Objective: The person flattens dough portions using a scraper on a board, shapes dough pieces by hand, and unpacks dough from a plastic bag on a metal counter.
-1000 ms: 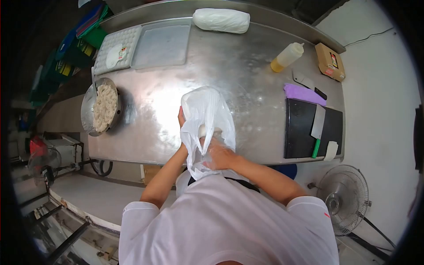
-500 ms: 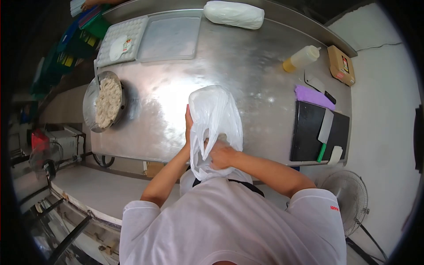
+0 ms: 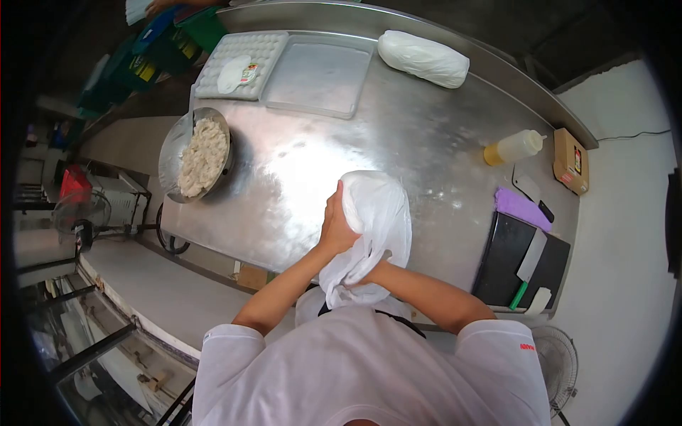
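A white plastic bag (image 3: 387, 213), bulging with contents I cannot make out, rests at the near edge of the steel table. My left hand (image 3: 337, 224) is wrapped round its left side, fingers pointing up along the bulge. Loose plastic gathers at the bag's near end (image 3: 341, 284), close to my body. My right hand (image 3: 375, 273) is at that loose part; folds of plastic cover most of it, and its fingers are hidden.
On the steel table (image 3: 284, 192) stand a bowl of pale dough-like food (image 3: 202, 157), a tray of pale rounds (image 3: 249, 53), a lidded container (image 3: 320, 74), a white wrapped bundle (image 3: 424, 58) and a squeeze bottle (image 3: 515, 148). A cleaver (image 3: 531, 257) lies on a black board (image 3: 494, 263).
My left hand has come further round the bag's left side. My right hand has sunk behind the plastic, whose loose folds are drawn together. The view has shifted and turned slightly.
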Tool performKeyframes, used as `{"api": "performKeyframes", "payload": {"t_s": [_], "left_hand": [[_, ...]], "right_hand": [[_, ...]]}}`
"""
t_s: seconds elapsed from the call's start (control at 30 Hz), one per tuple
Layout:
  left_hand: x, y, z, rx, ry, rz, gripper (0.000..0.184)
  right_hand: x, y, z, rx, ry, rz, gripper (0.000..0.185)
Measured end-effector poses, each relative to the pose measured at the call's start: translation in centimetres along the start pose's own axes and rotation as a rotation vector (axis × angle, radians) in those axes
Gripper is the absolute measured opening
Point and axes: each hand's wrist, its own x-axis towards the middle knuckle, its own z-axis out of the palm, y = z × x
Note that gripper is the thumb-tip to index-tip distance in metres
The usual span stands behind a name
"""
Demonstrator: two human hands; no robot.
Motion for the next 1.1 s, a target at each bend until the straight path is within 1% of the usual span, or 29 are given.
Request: {"api": "performKeyframes", "payload": {"t_s": [0.13, 0.2, 0.23, 0.37, 0.43, 0.5, 0.53, 0.6, 0.73, 0.8, 0.83, 0.9, 0.93, 1.0, 1.1], "left_hand": [[0.9, -0.5, 0.4, 0.017, 0.007, 0.010, 0.128], [1.2, -0.3, 0.1, 0.020, -0.038, -0.047, 0.130], [1.6, -0.3, 0.1, 0.032, -0.047, -0.041, 0.130], [1.9, 0.7, 0.1, 0.013, -0.038, -0.038, 0.134], [1.2, 1.6, 0.6, 0.003, -0.012, -0.035, 0.135], [0.7, 2.4, 1.3, 0.028, 0.080, -0.073, 0.141], [0.4, 2.8, 1.0, 0.030, 0.077, -0.068, 0.141], [0.1, 3.9, 0.7, -0.015, 0.091, -0.131, 0.151], [-0.3, 4.1, 1.6, -0.011, 0.135, -0.163, 0.147], [-0.6, 5.0, 2.1, 0.044, 0.196, -0.188, 0.143], [-0.8, 5.2, 2.3, 0.045, 0.187, -0.192, 0.143], [-1.6, 5.7, 2.9, 0.134, 0.256, -0.112, 0.143], [-1.8, 5.8, 3.1, 0.131, 0.250, -0.116, 0.143], [-2.5, 5.5, 2.9, 0.293, 0.157, 0.002, 0.143], [-1.9, 5.3, 3.0, 0.322, 0.137, 0.022, 0.144]], "right_hand": [[1.7, 0.4, -0.3, -0.029, 0.080, 0.099, 0.031], [3.4, 0.3, -0.5, -0.045, 0.100, 0.143, 0.032], [4.3, 0.0, -0.7, -0.046, 0.107, 0.163, 0.032], [6.3, -3.3, 0.3, -0.045, 0.107, 0.193, 0.034], [5.1, -5.5, 2.1, -0.043, 0.086, 0.164, 0.034], [2.9, -6.6, 3.5, -0.021, 0.072, 0.139, 0.035], [1.6, -6.7, 3.8, -0.005, 0.067, 0.142, 0.036], [-1.4, -5.9, 4.2, 0.019, 0.078, 0.180, 0.036], [-6.9, -4.4, 4.7, 0.030, 0.125, 0.267, 0.038], [-8.4, -3.9, 5.0, 0.037, 0.135, 0.298, 0.039], [-8.6, -3.9, 5.0, 0.039, 0.141, 0.303, 0.039], [-8.4, -3.7, 5.2, 0.047, 0.137, 0.306, 0.040], [-8.2, -3.6, 5.0, 0.049, 0.136, 0.305, 0.041], [-7.7, -3.4, 4.6, 0.050, 0.123, 0.306, 0.041], [-7.1, -2.8, 3.9, 0.054, 0.094, 0.316, 0.043]]}}
